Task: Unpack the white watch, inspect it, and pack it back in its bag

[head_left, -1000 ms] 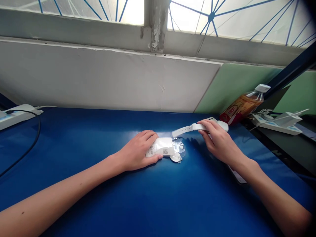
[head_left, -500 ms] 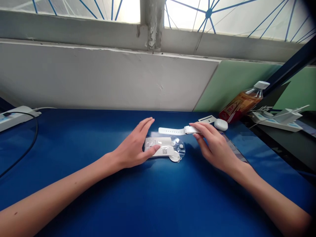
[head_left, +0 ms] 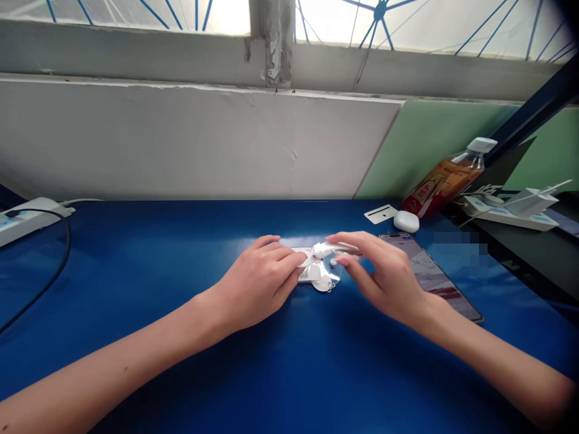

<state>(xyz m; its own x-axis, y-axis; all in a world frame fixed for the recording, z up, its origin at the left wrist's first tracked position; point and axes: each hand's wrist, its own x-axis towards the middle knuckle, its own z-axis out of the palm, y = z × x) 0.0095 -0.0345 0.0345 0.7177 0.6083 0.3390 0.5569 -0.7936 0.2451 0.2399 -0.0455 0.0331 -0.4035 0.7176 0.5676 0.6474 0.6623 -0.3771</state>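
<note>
A white wristwatch [head_left: 326, 248] with a strap is held just above the table between my two hands. My right hand [head_left: 380, 265] pinches it by its body and far strap, between thumb and fingers. My left hand [head_left: 260, 277] has its thumb and fingers closed on the other strap end, which they mostly cover. Beneath the watch lies a clear plastic pouch [head_left: 335, 274] with a white printed insert [head_left: 308, 275], partly hidden by my left hand. A round white tag [head_left: 322, 284] sits at the pouch's near edge.
Right of my hands a phone [head_left: 432, 274] lies lit on the blue table [head_left: 289, 374]. Behind it are a white earbud case [head_left: 406, 221] and a white card [head_left: 380, 214]. A drink bottle [head_left: 446, 181] leans at back right. Power strips [head_left: 511, 214] stand at both sides.
My right hand has brought the watch left and down over the pouch. My left hand, open before, has moved right and closed on the strap. More of the phone shows.
</note>
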